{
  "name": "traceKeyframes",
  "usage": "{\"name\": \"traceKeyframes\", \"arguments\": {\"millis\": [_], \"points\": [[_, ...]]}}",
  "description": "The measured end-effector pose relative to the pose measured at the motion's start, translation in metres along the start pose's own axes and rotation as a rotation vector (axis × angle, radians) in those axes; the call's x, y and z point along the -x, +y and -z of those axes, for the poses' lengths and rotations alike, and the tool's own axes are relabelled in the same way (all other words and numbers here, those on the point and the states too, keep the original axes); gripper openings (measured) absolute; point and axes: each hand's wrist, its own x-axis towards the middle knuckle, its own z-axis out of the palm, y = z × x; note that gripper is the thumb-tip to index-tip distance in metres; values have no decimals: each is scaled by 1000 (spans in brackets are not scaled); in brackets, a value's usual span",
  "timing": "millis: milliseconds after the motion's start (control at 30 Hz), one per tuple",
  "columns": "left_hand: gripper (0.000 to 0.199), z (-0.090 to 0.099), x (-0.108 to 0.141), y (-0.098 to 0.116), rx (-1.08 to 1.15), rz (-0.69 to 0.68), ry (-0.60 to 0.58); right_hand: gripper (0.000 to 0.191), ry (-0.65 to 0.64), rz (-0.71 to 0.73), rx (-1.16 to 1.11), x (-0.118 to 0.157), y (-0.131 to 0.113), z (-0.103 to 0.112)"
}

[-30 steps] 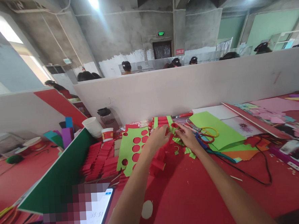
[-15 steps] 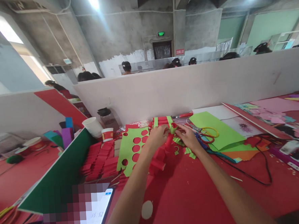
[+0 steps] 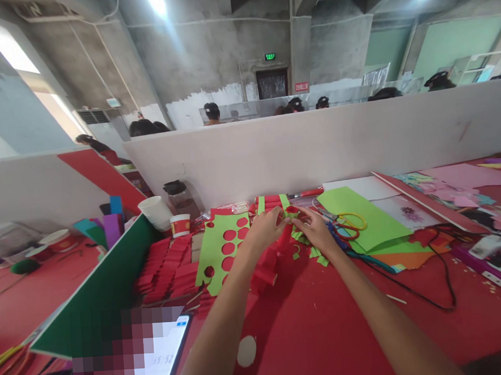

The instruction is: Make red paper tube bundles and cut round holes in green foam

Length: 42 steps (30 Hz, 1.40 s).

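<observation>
My left hand (image 3: 265,229) and my right hand (image 3: 314,227) meet over the red table (image 3: 327,324), both pinching a small red paper roll with a green strip (image 3: 289,219) between the fingertips. A chain of red paper rolls (image 3: 266,266) hangs down from it toward me. Green paper scraps (image 3: 311,251) lie under my right hand. Just left of my left hand lies a green sheet with round holes (image 3: 220,246).
Scissors with yellow and red handles (image 3: 348,222) lie on a green sheet (image 3: 365,217) to the right. Stacks of red paper pieces (image 3: 166,266), paper cups (image 3: 156,212), a green divider (image 3: 99,287), a phone (image 3: 165,357) and a black cable (image 3: 430,289) surround the spot. A white partition (image 3: 336,142) stands behind.
My fingers shifted slightly on the small roll, the two hands drawing closer together. Nothing else has moved.
</observation>
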Motion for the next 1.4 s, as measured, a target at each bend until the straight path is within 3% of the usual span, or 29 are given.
{"name": "traceKeyframes", "arguments": {"millis": [467,767,967,1400], "points": [[20,-5,-4,-11,72,-3,35,48,-55,-62,-173,2,-9,-1],[19,1,2,-4,75,3,-3,46,-35,-62,-51,3,-12,1],[29,0,3,-1,63,-1,-13,43,9,22,51,1,-11,1],[25,-2,0,-9,19,-16,15,44,-32,57,48,2,-11,1]]}}
